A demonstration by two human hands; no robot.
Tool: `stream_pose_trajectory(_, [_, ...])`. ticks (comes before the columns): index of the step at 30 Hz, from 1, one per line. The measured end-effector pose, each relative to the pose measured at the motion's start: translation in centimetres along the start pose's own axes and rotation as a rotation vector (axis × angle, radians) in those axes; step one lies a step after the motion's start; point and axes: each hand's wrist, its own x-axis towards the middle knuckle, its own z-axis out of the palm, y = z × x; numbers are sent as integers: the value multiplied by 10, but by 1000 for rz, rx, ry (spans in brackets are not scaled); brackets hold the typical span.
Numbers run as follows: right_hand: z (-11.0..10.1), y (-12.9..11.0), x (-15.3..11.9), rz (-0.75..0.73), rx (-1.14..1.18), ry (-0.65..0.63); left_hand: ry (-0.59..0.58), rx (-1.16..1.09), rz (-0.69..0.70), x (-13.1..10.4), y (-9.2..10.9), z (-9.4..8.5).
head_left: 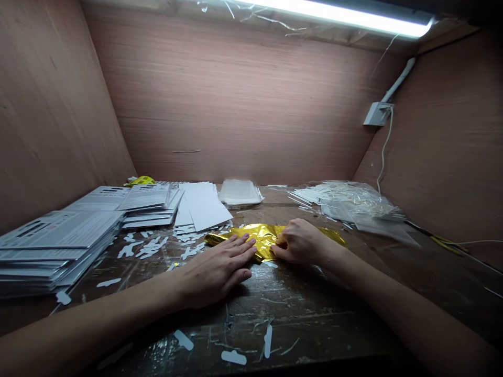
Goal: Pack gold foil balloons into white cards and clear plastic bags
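Note:
A shiny gold foil sheet (pixel 262 236), creased and folded, lies across the middle of the dark table. My left hand (pixel 220 267) rests flat on its left part, fingers stretched out and slightly apart. On the right part, my right hand (pixel 296 242) is closed with curled fingers, pinching the foil near its middle. The foil's right end shows behind my right wrist. What lies under my palms is hidden.
Stacks of printed cards (pixel 58 230) stand at the left, beside white sheets (pixel 204 207) and a pile of clear bags (pixel 240 192). White sticks in plastic (pixel 353 201) lie back right. White cut-outs (pixel 151 247) are scattered about. A socket box (pixel 378 113) hangs on the wall.

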Motion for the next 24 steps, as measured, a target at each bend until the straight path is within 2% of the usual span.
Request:
stream_pose_trajectory(6, [-2, 0, 1, -2, 9, -11, -104, -56, -23, -3, -3, 1])
stream_pose_trajectory(13, [-4, -2, 2, -12, 3, -18, 27, 1, -2, 3, -5, 4])
stream_pose_trajectory(21, [-3, -3, 1, 9, -4, -36, -54, 38, -25, 6, 1, 1])
stream_pose_trajectory(24, [-3, -3, 1, 19, 15, -36, -37, 35, -31, 6, 5, -1])
